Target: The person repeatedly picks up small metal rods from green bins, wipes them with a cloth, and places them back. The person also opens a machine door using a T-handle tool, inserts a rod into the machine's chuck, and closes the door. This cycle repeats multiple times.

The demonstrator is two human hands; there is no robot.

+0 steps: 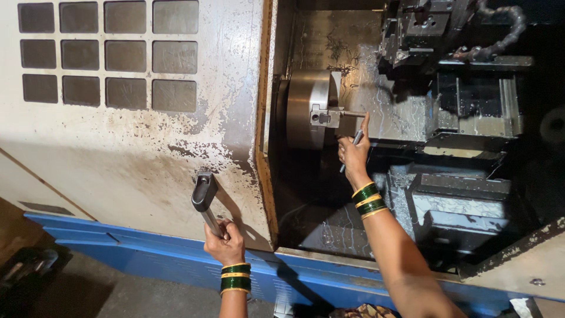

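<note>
My left hand [225, 241] grips the lower end of the metal door handle [203, 194] on the stained white sliding door [135, 129] of a lathe machine. My right hand [353, 154] reaches inside the open machine and holds a thin metal rod [356, 139], with the index finger raised toward another thin rod [352, 113] clamped in the chuck jaws. The round steel chuck [307, 106] sits just left of that hand. Both wrists wear green and gold bangles.
A dark tool turret [415, 29] with a flexible coolant hose [500, 35] hangs at the upper right. Wet grey slanted covers [459, 200] fill the machine's interior. A blue base panel [147, 253] runs along the bottom. The door has a grid of dark window panes [109, 53].
</note>
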